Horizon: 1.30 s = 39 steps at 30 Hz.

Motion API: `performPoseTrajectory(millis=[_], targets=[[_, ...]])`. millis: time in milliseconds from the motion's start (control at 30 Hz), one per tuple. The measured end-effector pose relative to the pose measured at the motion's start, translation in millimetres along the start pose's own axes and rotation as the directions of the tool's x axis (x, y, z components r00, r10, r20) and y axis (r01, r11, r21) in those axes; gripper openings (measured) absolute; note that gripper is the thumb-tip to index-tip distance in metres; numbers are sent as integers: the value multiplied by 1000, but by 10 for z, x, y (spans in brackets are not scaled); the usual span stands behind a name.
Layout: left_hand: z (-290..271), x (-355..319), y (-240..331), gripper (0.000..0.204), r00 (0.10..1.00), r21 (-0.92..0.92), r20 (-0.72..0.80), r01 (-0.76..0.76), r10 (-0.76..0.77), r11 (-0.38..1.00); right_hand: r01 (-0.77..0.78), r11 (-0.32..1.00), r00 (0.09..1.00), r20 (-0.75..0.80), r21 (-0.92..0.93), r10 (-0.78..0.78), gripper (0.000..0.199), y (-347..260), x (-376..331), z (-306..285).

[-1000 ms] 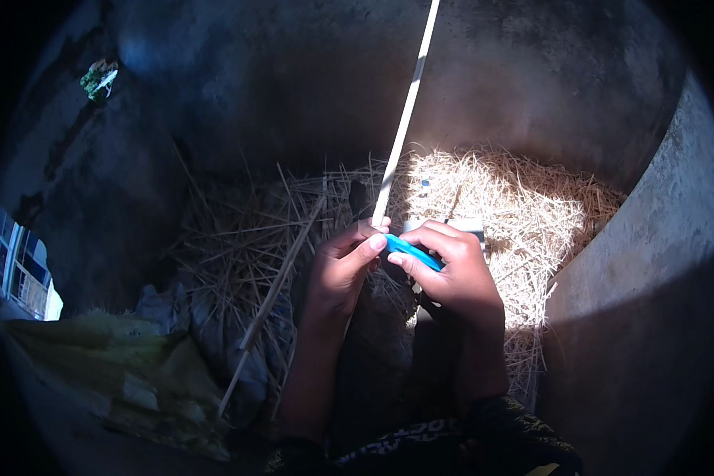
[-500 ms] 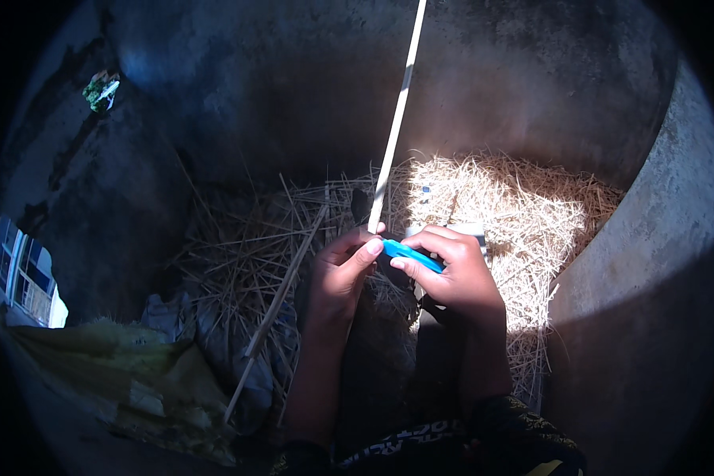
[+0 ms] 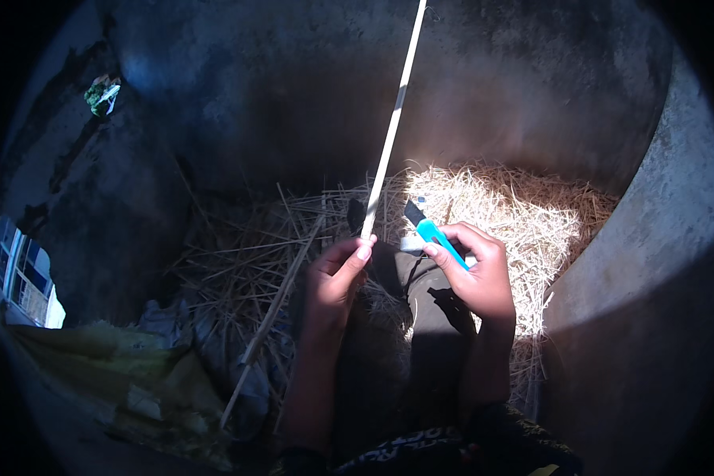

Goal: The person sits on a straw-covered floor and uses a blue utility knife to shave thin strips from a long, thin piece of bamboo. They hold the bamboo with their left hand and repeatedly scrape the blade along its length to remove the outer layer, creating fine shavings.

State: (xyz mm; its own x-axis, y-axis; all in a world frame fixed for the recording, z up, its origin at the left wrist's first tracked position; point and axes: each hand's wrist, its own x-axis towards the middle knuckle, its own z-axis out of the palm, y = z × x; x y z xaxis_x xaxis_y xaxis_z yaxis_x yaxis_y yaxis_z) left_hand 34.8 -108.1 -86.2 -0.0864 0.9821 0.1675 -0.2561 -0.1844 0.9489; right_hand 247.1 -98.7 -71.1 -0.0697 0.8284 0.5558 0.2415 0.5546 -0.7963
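Note:
My left hand (image 3: 335,278) pinches the lower end of a long, pale, thin strip (image 3: 390,131), which looks like split bamboo or wood. The strip leans slightly right as it rises past the top edge of the view. In my right hand (image 3: 484,274) is a blue utility knife (image 3: 444,243), its dark blade sticking out toward the upper left. Blade and strip are apart, with a small gap between them. My fingers cover the very bottom of the strip.
Fine pale shavings (image 3: 523,214) lie heaped in sunlight against the wall (image 3: 531,87). Longer loose strips (image 3: 246,262) are scattered to the left, with a thicker stick (image 3: 282,297) among them. A yellowish-green cloth or sack (image 3: 127,373) lies at the lower left.
My right hand has moved right and down, bringing the knife away from the strip. Its dark blade now shows. My left hand still pinches the strip in nearly the same place.

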Motion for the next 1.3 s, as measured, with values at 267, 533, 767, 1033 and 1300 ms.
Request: performPoseTrajectory(millis=[267, 533, 767, 1033, 1300], targets=[[-103, 70, -70, 28, 968, -66, 81, 241, -236, 968, -174, 985, 984, -38, -17, 174, 20, -73, -5, -4], [-79, 126, -44, 26, 961, 1, 131, 247, -245, 969, -171, 985, 984, 40, -26, 172, 22, -1, 3, -44], [-22, -16, -27, 25, 998, 420, 60, -13, -13, 907, -123, 992, 992, 4, -9, 123, 31, 63, 20, -12], [8, -171, 48, 22, 949, 217, 31, 300, -314, 929, -109, 986, 991, -62, 124, 117, 32, 359, 74, 410], [18, -170, -118, 20, 961, 214, 3, 270, -277, 939, -112, 993, 964, -241, 24, 114, 32, 830, 16, 972]])
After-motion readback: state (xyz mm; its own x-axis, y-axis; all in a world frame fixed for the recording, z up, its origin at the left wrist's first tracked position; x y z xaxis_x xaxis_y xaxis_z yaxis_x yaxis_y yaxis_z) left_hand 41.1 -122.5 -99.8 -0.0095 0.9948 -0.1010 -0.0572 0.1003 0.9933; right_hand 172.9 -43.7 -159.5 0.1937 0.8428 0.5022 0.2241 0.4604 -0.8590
